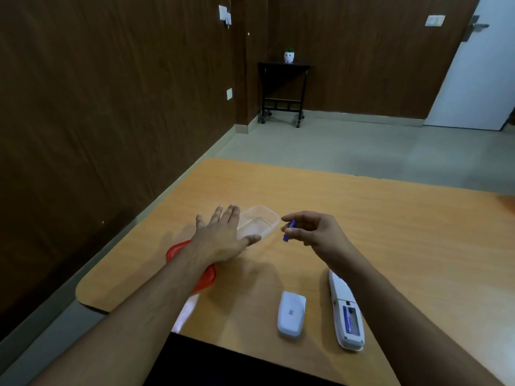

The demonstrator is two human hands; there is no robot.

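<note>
Big wooden table (390, 232) fills the lower half of the frame, light grain, rounded corner at lower left. Upper right, a white door (479, 73). Top ctr, a black side table (281, 90) against the dark wall.

Now the hands, both out over the table. L hand (223, 238), ctr-left, is flat, palm down, fingers straight and spread, gripping nothing. It's laid along the left side of the clear container (259, 221), thumb at its near rim; touching or just shy, can't tell. The forearm crosses over the red lid (178, 249), flat on the table left of ctr, partly hidden. Container sits open and upright, just above ctr.

R hand (315, 229), right of it, has thumb and fingertips pinched on the battery (288, 231), other fingers loosely curled.

Lower right, the white remote (345, 307) lies face down w/ its back open, a blue cell (348, 319) seated in the bay. Just left of it, apart, the white battery cover (291, 314) lies on the table.

The battery is blue-purple, tilted, in the air just right of the container's rim, not inside. Tiny white pot (289, 55) on the side table.
</note>
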